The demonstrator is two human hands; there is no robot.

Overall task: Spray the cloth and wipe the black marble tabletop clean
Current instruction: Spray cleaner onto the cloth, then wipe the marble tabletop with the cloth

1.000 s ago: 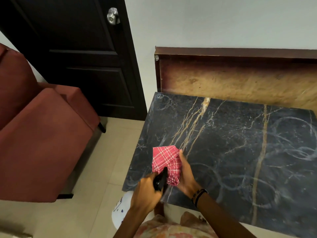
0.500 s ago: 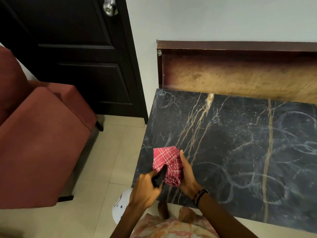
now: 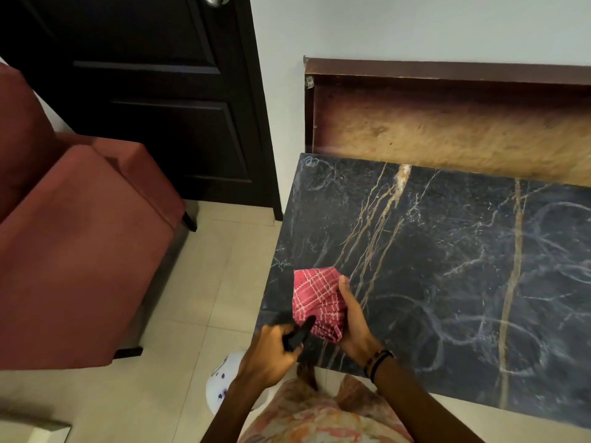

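A person stands at the near left corner of a black marble tabletop (image 3: 447, 282), its dark surface streaked with gold veins and pale swirling smears. The right hand (image 3: 353, 321) grips a bunched red checked cloth (image 3: 315, 298), thumb pressed against the fabric's right side, holding it up just above the tabletop near its left edge. A dark beaded band circles that wrist. The left hand (image 3: 270, 358) is curled round a black spray bottle (image 3: 297, 335), whose nozzle points at the lower part of the cloth and almost touches it; whether the trigger is squeezed cannot be told. Beyond the far edge of the tabletop a wooden panel (image 3: 447, 123) leans against the pale wall. To the left stand a red armchair (image 3: 73, 251) on the cream tiled floor (image 3: 204, 298) and a dark door (image 3: 160, 91) behind it. A white round object with blue marks (image 3: 220, 383) shows on the floor beneath the left forearm.
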